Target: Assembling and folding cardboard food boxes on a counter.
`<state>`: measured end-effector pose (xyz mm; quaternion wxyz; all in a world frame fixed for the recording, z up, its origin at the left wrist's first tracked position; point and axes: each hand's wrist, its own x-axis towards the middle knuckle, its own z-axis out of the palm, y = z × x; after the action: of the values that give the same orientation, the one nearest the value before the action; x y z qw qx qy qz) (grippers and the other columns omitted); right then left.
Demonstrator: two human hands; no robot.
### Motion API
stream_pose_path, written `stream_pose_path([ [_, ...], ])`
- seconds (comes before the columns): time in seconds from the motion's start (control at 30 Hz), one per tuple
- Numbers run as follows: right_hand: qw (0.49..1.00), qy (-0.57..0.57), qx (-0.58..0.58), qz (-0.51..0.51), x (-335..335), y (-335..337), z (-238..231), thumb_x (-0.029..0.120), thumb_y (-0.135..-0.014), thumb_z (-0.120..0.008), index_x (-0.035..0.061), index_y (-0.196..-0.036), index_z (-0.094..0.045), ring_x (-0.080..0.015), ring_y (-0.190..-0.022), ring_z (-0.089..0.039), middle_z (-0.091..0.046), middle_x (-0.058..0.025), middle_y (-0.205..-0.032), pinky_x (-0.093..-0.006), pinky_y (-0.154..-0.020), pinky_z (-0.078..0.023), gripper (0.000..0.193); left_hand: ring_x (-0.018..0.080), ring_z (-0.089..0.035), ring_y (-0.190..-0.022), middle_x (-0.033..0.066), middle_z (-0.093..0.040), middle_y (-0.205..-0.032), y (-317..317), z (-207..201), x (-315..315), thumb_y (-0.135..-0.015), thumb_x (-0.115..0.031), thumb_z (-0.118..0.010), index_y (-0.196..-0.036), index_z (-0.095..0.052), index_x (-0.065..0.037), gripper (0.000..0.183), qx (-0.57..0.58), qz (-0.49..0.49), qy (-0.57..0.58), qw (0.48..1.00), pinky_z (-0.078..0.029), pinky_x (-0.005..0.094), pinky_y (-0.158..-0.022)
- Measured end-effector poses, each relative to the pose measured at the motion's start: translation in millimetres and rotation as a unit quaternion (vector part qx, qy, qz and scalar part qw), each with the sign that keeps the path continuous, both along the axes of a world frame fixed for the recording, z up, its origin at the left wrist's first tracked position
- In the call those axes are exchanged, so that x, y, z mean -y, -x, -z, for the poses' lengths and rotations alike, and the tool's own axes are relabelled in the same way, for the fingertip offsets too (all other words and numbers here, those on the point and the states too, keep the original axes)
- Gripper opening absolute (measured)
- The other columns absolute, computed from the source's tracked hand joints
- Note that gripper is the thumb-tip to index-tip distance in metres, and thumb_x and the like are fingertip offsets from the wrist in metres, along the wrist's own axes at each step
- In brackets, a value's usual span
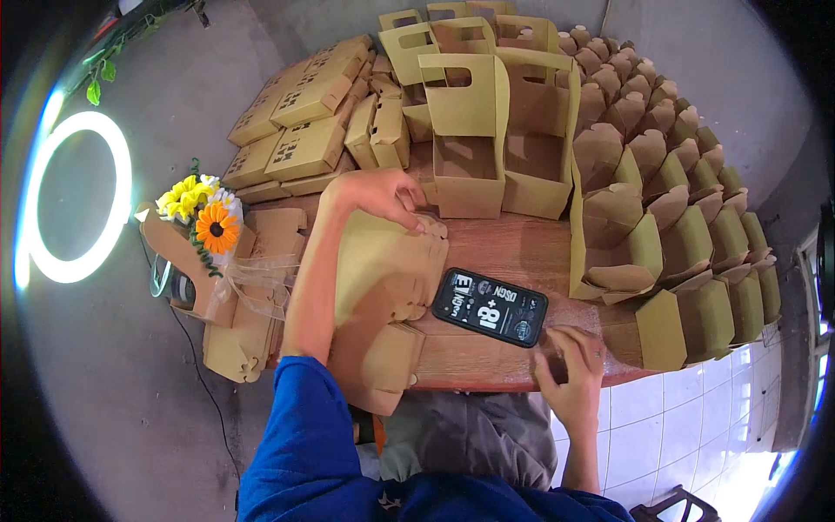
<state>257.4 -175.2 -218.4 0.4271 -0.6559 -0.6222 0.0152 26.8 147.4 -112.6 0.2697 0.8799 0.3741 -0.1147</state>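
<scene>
A flat, unfolded brown cardboard box blank (365, 261) lies on the wooden table in front of me, with slotted tabs along its right edge. My left hand (383, 196) reaches across it to the far right corner. Its thumb touches the board there, and the fingers are bent and apart from the thumb. My right hand (570, 374) rests at the table's near edge, thumb and fingers apart, with nothing visible in it. Just beyond its fingertips lies a phone (490, 307) in a black printed case, beside the cardboard.
Flat packed boxes (304, 143) are stacked at the far left. Tall handled cardboard carriers (465, 165) stand at the back, and rows of small open boxes (617, 248) fill the right side. Artificial flowers (216, 228) and a lit ring light (126, 196) are on the left.
</scene>
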Motion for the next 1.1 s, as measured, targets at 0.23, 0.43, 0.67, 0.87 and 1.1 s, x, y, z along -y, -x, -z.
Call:
stream_pose_path([
  [0.23, 0.997, 0.01, 0.076, -0.007, 1.4, -2.6, 0.5, 0.02, -0.072, -0.075, 0.0088, -0.111, -0.065, -0.0273, -0.105, -0.055, -0.056, -0.008, -0.123, -0.0431, -0.091, -0.039, 0.041, 0.0302, -0.052, -0.119, 0.0193, -0.055, -0.129, -0.2, 16.6, 11.1, -0.069, -0.052, -0.076, -0.129, -0.052, 0.0, 0.082, -0.052, 0.081, -0.054, 0.994, -0.041, 0.0357, -0.102],
  [0.43, 0.997, 0.003, 0.075, 0.0, 3.2, -2.3, 4.3, 0.021, -0.073, -0.075, 0.0085, -0.11, -0.065, -0.027, -0.106, -0.055, -0.058, -0.0077, -0.12, -0.0429, -0.091, -0.04, 0.04, 0.0341, -0.051, -0.12, 0.0204, -0.053, -0.13, 18.4, 21.7, 52.9, -0.075, -0.046, -0.073, -0.13, -0.051, -0.004, 0.074, 0.057, 0.043, -0.152, 0.986, -0.039, 0.0391, -0.103],
  [0.67, 0.996, -0.007, 0.09, -0.004, 2.6, -2.3, 5.8, 0.02, -0.074, -0.072, 0.0078, -0.108, -0.066, -0.0266, -0.107, -0.056, -0.059, -0.0078, -0.118, -0.042, -0.091, -0.04, 0.037, 0.0384, -0.049, -0.12, 0.0203, -0.051, -0.132, 24.9, 21.2, 95.8, -0.077, -0.041, -0.073, -0.131, -0.05, -0.008, 0.067, 0.093, -0.049, -0.232, 0.967, -0.04, 0.0435, -0.101],
  [0.87, 0.995, -0.007, 0.101, -0.004, 0.9, 0.3, 6.5, 0.018, -0.074, -0.071, 0.0073, -0.107, -0.066, -0.0264, -0.107, -0.056, -0.06, -0.0076, -0.116, -0.0411, -0.091, -0.04, 0.036, 0.0408, -0.045, -0.125, 0.0229, -0.05, -0.132, 31.4, 34.4, 113.7, -0.078, -0.044, -0.072, -0.132, -0.048, -0.008, 0.07, 0.144, -0.133, -0.253, 0.947, -0.038, 0.0465, -0.103],
  [1.1, 0.994, -0.015, 0.104, 0.006, -0.9, 2.2, 4.8, 0.015, -0.072, -0.068, 0.0072, -0.106, -0.066, -0.0263, -0.104, -0.057, -0.062, -0.0075, -0.114, -0.0402, -0.091, -0.04, 0.035, 0.0397, -0.039, -0.131, 0.0212, -0.044, -0.138, 31.0, 69.0, 116.7, -0.077, -0.044, -0.073, -0.135, -0.045, -0.004, 0.076, 0.161, -0.104, -0.323, 0.927, -0.029, 0.0545, -0.107],
])
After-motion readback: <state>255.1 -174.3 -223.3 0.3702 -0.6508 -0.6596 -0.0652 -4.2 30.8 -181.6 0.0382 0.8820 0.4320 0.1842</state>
